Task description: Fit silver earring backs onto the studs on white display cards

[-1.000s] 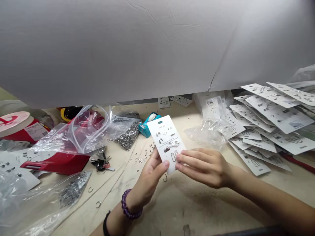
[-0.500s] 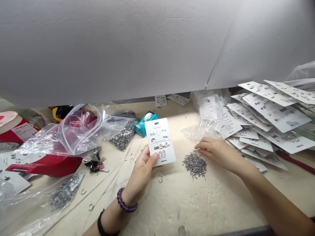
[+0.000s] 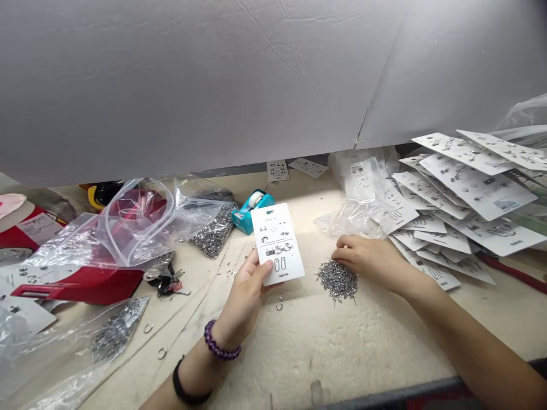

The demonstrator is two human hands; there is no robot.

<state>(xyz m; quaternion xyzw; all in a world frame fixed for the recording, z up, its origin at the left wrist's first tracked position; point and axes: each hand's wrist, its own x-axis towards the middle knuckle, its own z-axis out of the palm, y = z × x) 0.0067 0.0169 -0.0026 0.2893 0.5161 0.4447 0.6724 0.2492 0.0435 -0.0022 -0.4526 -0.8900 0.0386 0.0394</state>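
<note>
My left hand [image 3: 245,290] grips a white earring card [image 3: 280,233] by its lower left edge, thumb on the front. The card bears several small studs, hoops and two oblong links. My right hand [image 3: 363,259] rests at the upper right edge of a pile of small silver studs [image 3: 337,280]; its fingers are pressed together, and whatever they pinch is too small to make out. A single open hoop [image 3: 279,304] lies on the table below the card.
Many filled cards [image 3: 478,188] are stacked at the right beside a clear plastic bag [image 3: 363,199]. A teal tape dispenser [image 3: 252,212] stands behind the card. Bags of metal pieces [image 3: 213,233], a red scoop [image 3: 94,285] and loose rings [image 3: 162,353] lie left.
My right hand has shifted slightly left onto the edge of the stud pile, and its fingers have drawn closer together. The left hand still holds the card in nearly the same place.
</note>
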